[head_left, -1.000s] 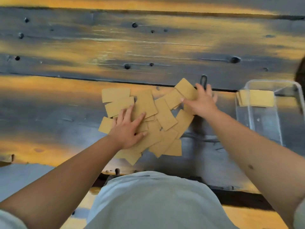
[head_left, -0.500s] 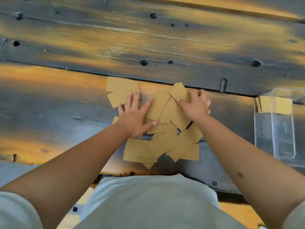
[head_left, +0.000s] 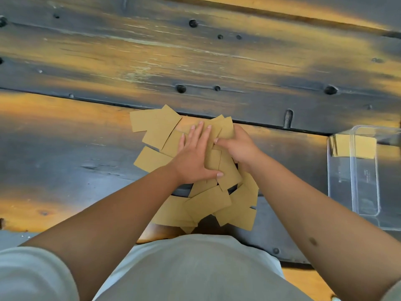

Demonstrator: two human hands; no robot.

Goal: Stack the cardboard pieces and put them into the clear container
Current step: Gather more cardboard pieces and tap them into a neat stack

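Observation:
Several tan cardboard pieces [head_left: 208,203] lie in a loose overlapping pile on the dark wooden table [head_left: 65,159], in front of my body. My left hand [head_left: 195,157] lies flat on the middle of the pile, fingers spread and pressing down. My right hand [head_left: 236,146] curls around the pile's far right edge, its fingers gripping some of the pieces. The clear container [head_left: 364,181] stands at the right, apart from both hands, with a small stack of cardboard pieces [head_left: 353,146] in its far end.
The table is worn, black and orange planks with knots and a seam [head_left: 86,101] running across behind the pile. Its near edge runs just in front of my grey shirt [head_left: 195,268].
Both hands have pushed the spread pieces inward into a tighter pile. My left hand has slid right and forward on top, and my right hand has moved left until the two almost touch.

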